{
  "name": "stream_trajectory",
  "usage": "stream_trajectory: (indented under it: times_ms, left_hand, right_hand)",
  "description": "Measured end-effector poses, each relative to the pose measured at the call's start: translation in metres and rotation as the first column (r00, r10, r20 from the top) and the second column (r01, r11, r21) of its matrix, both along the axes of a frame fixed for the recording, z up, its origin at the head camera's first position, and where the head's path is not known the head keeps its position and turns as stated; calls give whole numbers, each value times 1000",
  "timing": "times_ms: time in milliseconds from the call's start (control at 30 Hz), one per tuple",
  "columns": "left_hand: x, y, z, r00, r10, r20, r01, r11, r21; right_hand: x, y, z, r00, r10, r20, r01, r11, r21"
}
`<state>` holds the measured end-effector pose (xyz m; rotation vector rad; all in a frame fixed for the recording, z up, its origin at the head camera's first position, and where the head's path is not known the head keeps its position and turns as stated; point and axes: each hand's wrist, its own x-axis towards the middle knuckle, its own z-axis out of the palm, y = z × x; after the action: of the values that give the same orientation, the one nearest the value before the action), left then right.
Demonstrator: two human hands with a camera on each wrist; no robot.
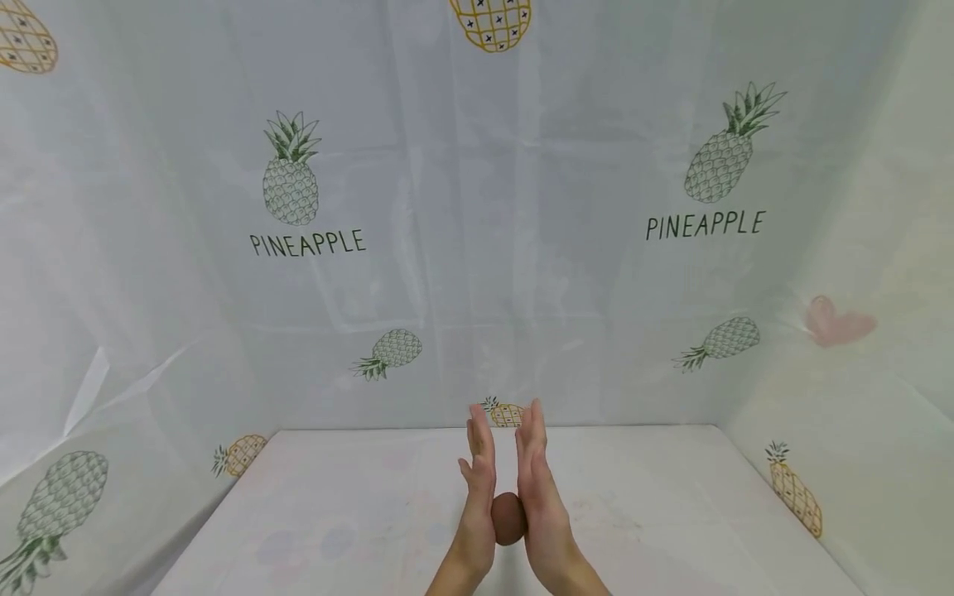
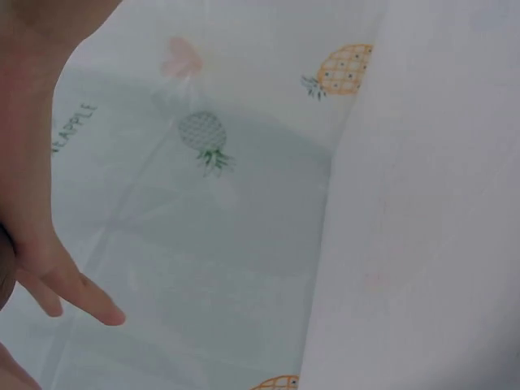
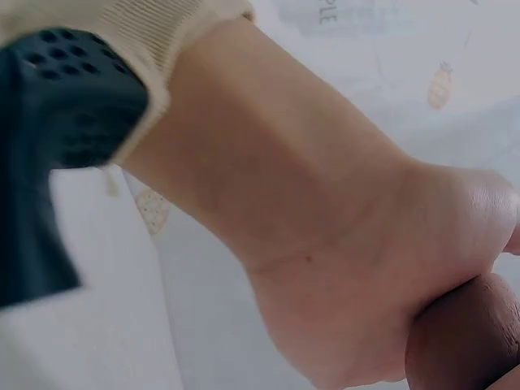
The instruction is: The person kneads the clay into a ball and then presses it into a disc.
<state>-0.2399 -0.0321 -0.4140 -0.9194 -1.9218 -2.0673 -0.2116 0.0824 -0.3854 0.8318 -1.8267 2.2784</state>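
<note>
A brown clay-like ball sits between two facing palms, close to the heels of the hands. My left hand touches its left side, fingers straight and pointing forward, thumb slightly apart. From the other side my right hand presses on it, also with straight fingers. A gap separates the two sets of fingers. In the right wrist view the ball shows faint creases on its surface and lies against a palm. Only a dark sliver of it appears at the left edge of the left wrist view.
Below the hands spreads a white-covered table with faint coloured spots. White curtains printed with pineapples stand behind it and on both sides. The right wrist view holds a dark perforated device beside a beige cuff.
</note>
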Motion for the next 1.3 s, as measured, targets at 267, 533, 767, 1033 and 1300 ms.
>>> stream_trajectory:
  times_ms: [267,533,767,1033,1300]
  left_hand:
    - [13,12,1,999,-45,-3,45,999,-27]
    - [28,19,8,996,-84,14,84,996,-18]
    - [35,12,13,997,-79,-7,79,997,19]
    - [23,0,17,998,-15,-59,17,999,29]
    - [8,-13,19,999,38,20,-39,997,67]
  right_hand:
    - [-7,13,5,998,-61,-4,61,998,-33]
    - [-16,22,5,991,-118,58,122,991,-63]
    - [-24,14,-8,992,-92,90,98,994,-56]
    - [-19,-1,-14,996,19,81,-20,1000,11]
    - [-4,-9,-9,991,102,91,-106,993,47]
